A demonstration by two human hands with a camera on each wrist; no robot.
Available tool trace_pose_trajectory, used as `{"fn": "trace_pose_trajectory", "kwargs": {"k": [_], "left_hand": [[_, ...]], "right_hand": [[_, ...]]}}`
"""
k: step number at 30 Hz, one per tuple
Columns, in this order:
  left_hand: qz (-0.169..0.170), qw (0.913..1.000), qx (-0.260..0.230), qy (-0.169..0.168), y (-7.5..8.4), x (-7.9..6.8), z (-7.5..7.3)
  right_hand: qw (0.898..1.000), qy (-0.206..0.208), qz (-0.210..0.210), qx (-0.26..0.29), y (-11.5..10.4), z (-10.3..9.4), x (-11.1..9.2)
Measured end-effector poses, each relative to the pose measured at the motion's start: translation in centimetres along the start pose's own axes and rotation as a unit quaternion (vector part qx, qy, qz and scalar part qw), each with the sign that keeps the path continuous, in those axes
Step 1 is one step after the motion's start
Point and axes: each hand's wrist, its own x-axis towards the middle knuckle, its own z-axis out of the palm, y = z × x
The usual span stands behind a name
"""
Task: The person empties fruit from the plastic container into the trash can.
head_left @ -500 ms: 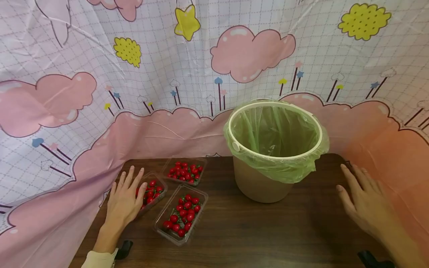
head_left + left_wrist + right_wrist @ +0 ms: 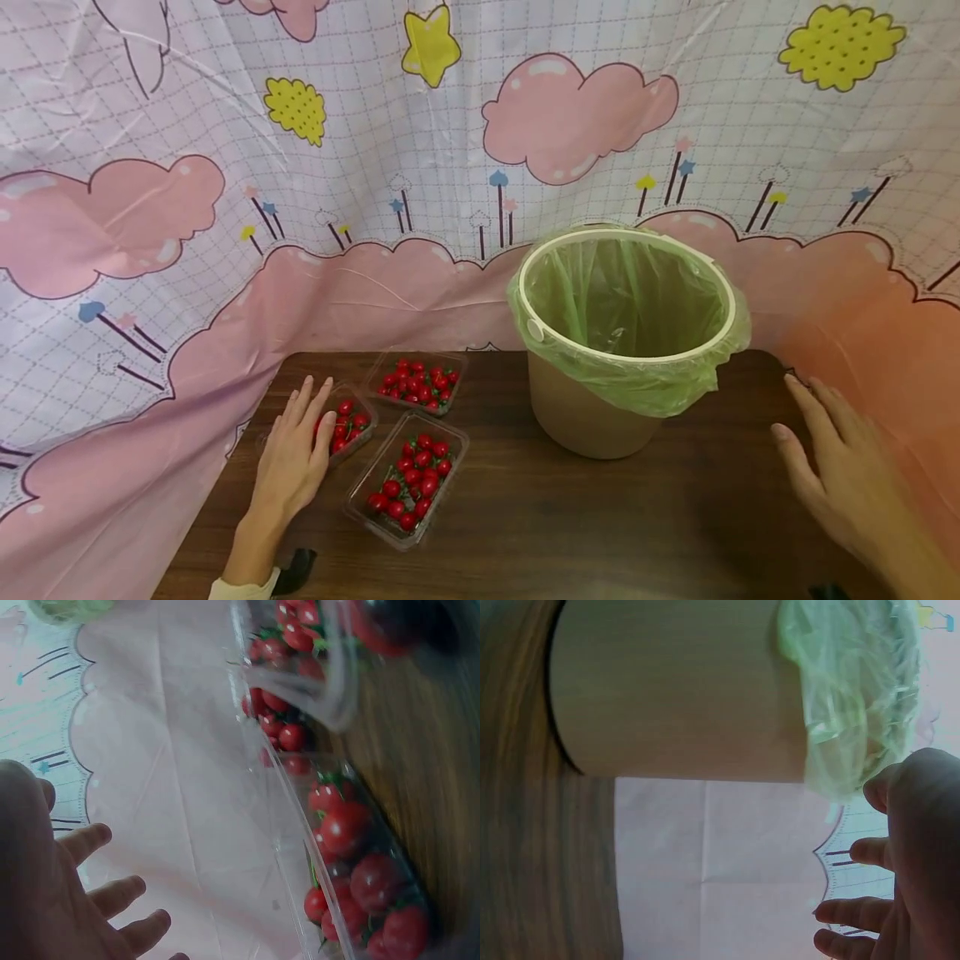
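Over the leftmost clear plastic box [image 2: 371,410] of cherry tomatoes [image 2: 360,421], my left hand [image 2: 288,458] hovers with its fingers extended, covering part of the box in the head view. In the left wrist view its fingers [image 2: 120,896] hold nothing. A second box [image 2: 459,437] of red cherry tomatoes lies in front, and a third [image 2: 455,363] sits behind. At the right my right hand [image 2: 847,471] is raised with straight, spread fingers and nothing in it. It is nearest the beige bucket [image 2: 585,417], apart from it.
A green plastic bag [image 2: 630,292] lines the bucket and folds over its pale rim. Everything stands on a dark wooden table [image 2: 517,533]. A printed cloth [image 2: 375,283] hangs close behind and along both sides.
The fingers of my left hand have drawn closer together, and that hand has shifted slightly right. My right hand sits a little farther right in view. The head view has shifted slightly.
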Motion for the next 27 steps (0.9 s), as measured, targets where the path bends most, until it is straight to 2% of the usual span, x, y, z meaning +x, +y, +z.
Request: {"fn": "trace_pose_trajectory", "kwargs": {"k": [3,6,11,17,23,27], "left_hand": [[0.005,0.9996,-0.021,0.016,0.6,-0.1,0.0],[0.012,0.9984,-0.042,0.034,1.2,-0.2,0.1],[0.002,0.995,-0.091,0.04,2.0,-0.8,0.3],[-0.011,0.9908,-0.128,0.042,2.8,-1.7,0.3],[-0.011,0.9856,-0.158,0.06,3.3,-2.4,0.2],[-0.013,0.9841,-0.165,0.065,3.6,-3.1,0.4]], "right_hand": [[0.999,0.025,-0.006,0.026,-0.5,-0.3,-0.1],[0.998,0.034,-0.003,0.045,-1.2,-0.6,0.1],[0.996,0.053,-0.001,0.074,-2.3,-1.2,0.3],[0.993,0.072,0.008,0.09,-3.4,-1.6,0.8],[0.985,0.111,-0.005,0.129,-4.5,-1.3,1.6],[0.978,0.114,-0.006,0.176,-5.1,-1.3,2.3]]}}
